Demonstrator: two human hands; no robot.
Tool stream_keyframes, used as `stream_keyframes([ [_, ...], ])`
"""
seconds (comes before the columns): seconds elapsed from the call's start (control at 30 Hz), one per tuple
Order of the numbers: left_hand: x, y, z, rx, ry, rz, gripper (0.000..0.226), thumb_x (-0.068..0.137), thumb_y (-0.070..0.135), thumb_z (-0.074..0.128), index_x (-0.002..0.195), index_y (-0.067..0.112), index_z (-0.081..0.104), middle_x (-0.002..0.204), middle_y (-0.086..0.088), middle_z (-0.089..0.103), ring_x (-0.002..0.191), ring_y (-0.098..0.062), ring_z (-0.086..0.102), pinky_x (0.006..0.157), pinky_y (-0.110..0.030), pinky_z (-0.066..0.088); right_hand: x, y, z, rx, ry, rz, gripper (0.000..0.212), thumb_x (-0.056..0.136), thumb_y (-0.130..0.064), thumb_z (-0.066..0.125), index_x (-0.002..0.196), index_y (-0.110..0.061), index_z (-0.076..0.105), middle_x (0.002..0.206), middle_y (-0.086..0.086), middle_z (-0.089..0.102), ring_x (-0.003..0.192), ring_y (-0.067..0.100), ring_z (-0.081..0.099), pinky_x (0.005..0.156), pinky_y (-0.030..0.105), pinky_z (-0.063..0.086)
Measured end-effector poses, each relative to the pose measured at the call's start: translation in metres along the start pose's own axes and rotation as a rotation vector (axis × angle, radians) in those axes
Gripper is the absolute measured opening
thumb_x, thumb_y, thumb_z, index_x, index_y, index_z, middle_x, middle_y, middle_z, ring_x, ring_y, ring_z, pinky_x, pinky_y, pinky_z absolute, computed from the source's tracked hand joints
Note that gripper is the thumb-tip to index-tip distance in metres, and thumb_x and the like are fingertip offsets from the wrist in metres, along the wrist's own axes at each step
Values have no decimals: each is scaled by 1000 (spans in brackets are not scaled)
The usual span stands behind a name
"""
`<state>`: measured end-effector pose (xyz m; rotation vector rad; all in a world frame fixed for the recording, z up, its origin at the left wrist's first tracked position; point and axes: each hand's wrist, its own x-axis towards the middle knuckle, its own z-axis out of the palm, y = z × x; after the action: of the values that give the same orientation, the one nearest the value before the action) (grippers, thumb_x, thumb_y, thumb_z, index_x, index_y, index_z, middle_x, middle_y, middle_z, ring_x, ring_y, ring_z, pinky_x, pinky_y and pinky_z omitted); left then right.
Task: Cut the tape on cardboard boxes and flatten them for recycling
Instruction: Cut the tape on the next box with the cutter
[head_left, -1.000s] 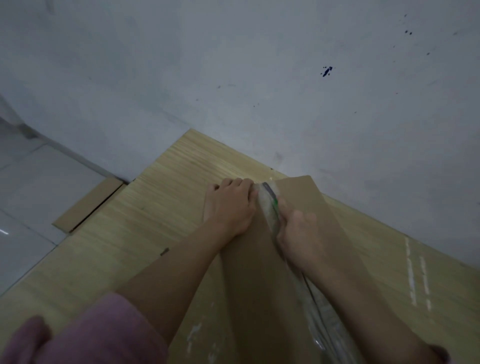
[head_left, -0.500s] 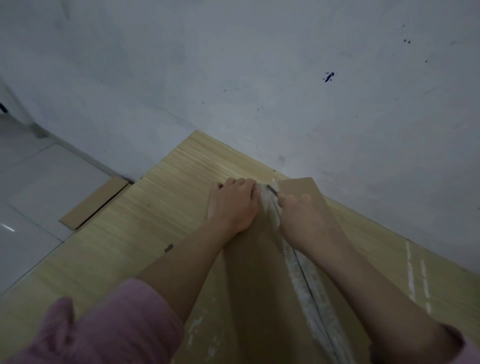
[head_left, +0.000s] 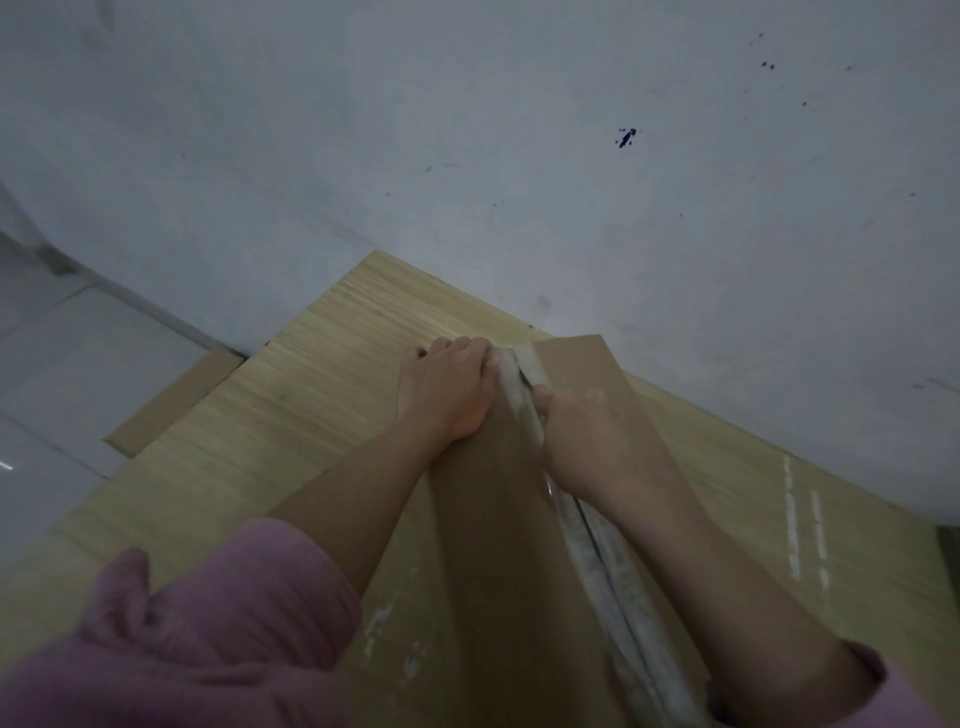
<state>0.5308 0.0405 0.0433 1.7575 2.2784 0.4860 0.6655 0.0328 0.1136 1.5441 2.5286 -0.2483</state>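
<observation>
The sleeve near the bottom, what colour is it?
The sleeve is pink, seen in the head view, on the left arm.

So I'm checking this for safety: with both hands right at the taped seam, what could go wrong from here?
1. The left hand holds the box right beside the tape where the right hand works; a slip could reach its fingers.
2. Whether the right hand holds a cutter is hidden, so a blade could go unnoticed.
3. The box stands tilted up on the floor and could shift under pressure.
</observation>
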Motion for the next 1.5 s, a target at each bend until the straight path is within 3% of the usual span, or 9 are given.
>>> stream_keyframes([
  [0.13,-1,0,0,-3,21,4,38,101,37,25,126,22,50,130,1,55,121,-21,45,97,-41,26,-12,3,5,17,-1,26,37,94,-8,31,127,-16,44,103,13,47,105,34,50,72,34,32],
  [0.27,0,0,1,-14,33,6,38,101,36,26,125,21,51,127,0,56,119,-22,46,96,-40,26,-22,8,18,43,-43,80,35,95,-10,30,127,-15,44,112,16,49,107,36,48,83,38,40],
  [0.37,1,-1,2,-1,54,20,37,101,35,27,123,21,52,125,-2,58,116,-23,48,94,-40,27,-44,15,22,11,-61,58,30,97,-19,34,125,-21,44,109,13,52,101,33,49,77,35,40],
  [0.63,1,-2,0,-39,116,28,42,97,36,37,132,15,47,130,-10,54,123,-27,43,100,-42,26,-138,29,20,-33,-124,104,46,101,-23,25,145,-35,22,113,7,54,107,27,53,79,33,40],
  [0.73,-25,12,-9,-144,302,277,53,83,35,45,126,5,54,122,-16,58,115,-34,51,97,-39,31,-153,39,34,-14,-179,172,54,100,-23,25,148,-42,8,118,9,52,112,27,49,88,33,40],
  [0.87,-97,38,8,-89,104,726,42,79,34,46,107,8,64,110,-14,62,103,-30,58,90,-33,39,-154,44,54,88,-103,204,50,101,-29,28,147,-42,14,119,11,53,112,31,48,90,37,41],
  [1.07,-162,49,28,-32,-35,539,72,81,59,30,134,12,47,144,-4,44,136,-19,36,112,-35,16,-158,40,60,8,-15,167,44,101,-34,29,144,-33,24,119,11,54,111,33,50,89,40,42],
  [1.2,-165,49,25,-132,-14,390,77,76,61,38,124,4,52,129,-13,52,115,-31,52,99,-37,39,-171,36,49,-12,58,117,40,103,-28,28,142,-27,28,123,10,54,111,29,55,83,36,45],
  [1.5,-159,54,26,119,-49,418,88,74,69,7,145,24,31,146,-5,32,132,-24,28,115,-39,11,-208,40,52,-21,89,152,31,101,-23,28,129,-25,43,116,4,58,107,24,58,78,33,47],
])
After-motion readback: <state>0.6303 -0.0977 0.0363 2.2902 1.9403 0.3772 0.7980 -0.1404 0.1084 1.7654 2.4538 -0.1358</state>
